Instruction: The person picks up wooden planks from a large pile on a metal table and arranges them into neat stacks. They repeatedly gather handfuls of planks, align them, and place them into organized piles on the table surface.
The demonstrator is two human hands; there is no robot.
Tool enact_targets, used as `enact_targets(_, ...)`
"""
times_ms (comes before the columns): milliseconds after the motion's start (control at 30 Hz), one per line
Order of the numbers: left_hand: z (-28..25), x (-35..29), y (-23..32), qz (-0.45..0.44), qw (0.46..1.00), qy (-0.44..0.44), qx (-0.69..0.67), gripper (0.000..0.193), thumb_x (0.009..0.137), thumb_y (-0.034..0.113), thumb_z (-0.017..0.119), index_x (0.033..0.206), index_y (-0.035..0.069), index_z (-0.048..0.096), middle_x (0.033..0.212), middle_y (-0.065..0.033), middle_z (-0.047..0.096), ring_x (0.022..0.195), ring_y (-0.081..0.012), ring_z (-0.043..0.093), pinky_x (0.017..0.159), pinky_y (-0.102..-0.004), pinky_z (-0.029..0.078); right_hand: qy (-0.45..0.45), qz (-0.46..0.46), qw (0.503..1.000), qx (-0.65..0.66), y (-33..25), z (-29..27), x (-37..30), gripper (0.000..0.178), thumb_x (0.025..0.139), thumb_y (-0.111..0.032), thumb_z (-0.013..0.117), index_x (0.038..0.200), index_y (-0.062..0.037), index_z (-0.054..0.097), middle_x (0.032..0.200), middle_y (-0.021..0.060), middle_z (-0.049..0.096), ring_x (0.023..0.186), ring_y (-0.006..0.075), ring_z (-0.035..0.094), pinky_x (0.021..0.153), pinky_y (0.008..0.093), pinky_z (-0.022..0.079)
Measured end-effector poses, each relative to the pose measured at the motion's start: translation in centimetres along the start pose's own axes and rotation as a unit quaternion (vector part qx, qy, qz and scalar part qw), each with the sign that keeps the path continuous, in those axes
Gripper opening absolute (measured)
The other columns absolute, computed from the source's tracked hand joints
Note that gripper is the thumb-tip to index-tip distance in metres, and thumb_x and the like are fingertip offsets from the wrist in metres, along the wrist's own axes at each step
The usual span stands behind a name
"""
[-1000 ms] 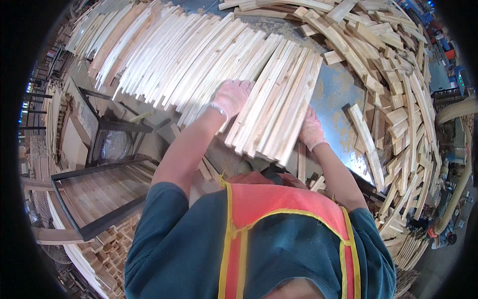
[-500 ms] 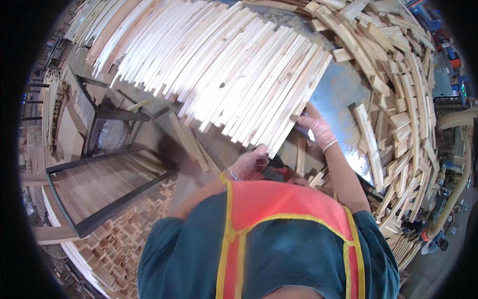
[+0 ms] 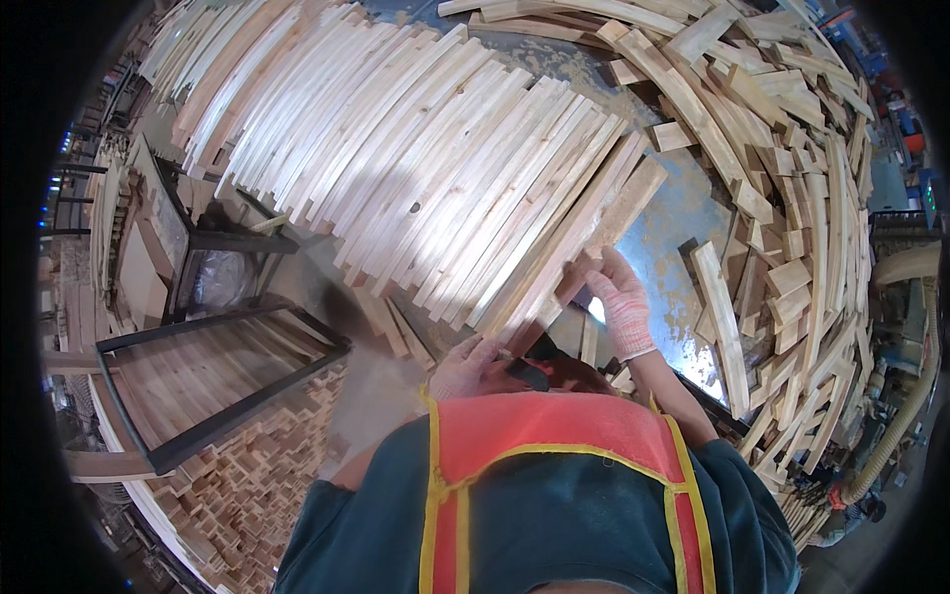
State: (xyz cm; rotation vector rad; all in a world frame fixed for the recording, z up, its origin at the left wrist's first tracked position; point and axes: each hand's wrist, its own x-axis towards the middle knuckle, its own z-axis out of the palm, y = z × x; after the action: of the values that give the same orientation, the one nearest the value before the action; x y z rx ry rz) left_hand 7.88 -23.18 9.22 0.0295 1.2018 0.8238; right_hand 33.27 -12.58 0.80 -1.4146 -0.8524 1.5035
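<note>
Pale wooden strips [image 3: 396, 188] lie side by side in a long row in front of me. At the row's right edge one wooden strip [image 3: 618, 213] is tipped up from the others, showing its broad side. My right hand [image 3: 623, 302], in a pale knitted glove, grips this strip's right side with thumb and fingers closed. My left hand [image 3: 465, 368], gloved alike, is at the near end of the same strip, close to my red apron [image 3: 554, 411]; its fingers are bent against the wood, partly hidden.
A heap of loose wood offcuts [image 3: 782, 198] curves along the right, on a blue-grey table surface [image 3: 678, 233]. To the left stands a dark-framed cart [image 3: 218, 381] with a wooden bed. Many short blocks [image 3: 242, 485] are stacked at lower left. A ribbed hose [image 3: 905, 386] hangs far right.
The rightmost strip has tipped up and come apart slightly from its neighbours. Both hands have shifted nearer to me with it, the left also leftward.
</note>
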Motion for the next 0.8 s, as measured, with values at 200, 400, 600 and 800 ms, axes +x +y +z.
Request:
enact_targets(200,0.1,-1.5,2.1,-0.024,0.996,-0.078,-0.031,0.042,0.104,0.024,0.071,0.134,-0.004,0.061,0.129,-0.0193,0.067,0.108,-0.0345,0.071,0.093,-0.0504,0.060,-0.057,0.242,0.923,0.294,-3.6,4.4,2.1,0.063,0.095,-0.042,0.080,0.142,-0.0060,0.059,0.119,0.0128,0.072,0.105,0.0288,0.070,0.091,0.0449,0.060)
enact_targets(400,-3.1,0.9,2.0,-0.007,0.982,-0.169,0.082,0.048,0.104,0.029,0.072,0.140,0.000,0.062,0.130,-0.0139,0.068,0.116,-0.0243,0.067,0.101,-0.0407,0.054,0.072,0.221,0.920,0.317,-6.3,6.5,1.4,0.046,0.091,-0.041,0.086,0.115,-0.0084,0.065,0.096,0.0063,0.066,0.084,0.0239,0.065,0.078,0.0367,0.060)
enact_targets(600,-12.2,5.8,-1.2,-0.003,0.984,0.006,0.177,0.046,0.103,0.031,0.072,0.138,0.002,0.063,0.131,-0.0111,0.069,0.120,-0.0187,0.065,0.101,-0.0368,0.052,0.183,-0.003,0.982,-0.043,-2.9,-0.6,-1.7,0.064,0.086,-0.011,0.085,0.143,-0.0021,0.058,0.113,0.0099,0.072,0.095,0.0184,0.067,0.082,0.0326,0.057)
enact_targets(800,-10.1,8.2,-2.2,0.006,0.993,-0.056,0.108,0.036,0.101,0.033,0.072,0.125,0.007,0.065,0.120,-0.0114,0.072,0.112,-0.0247,0.067,0.095,-0.0395,0.054,0.235,0.008,0.932,-0.276,0.9,-4.4,-1.3,0.072,0.087,-0.011,0.076,0.154,-0.0040,0.050,0.123,0.0163,0.074,0.104,0.0273,0.073,0.094,0.0370,0.057)
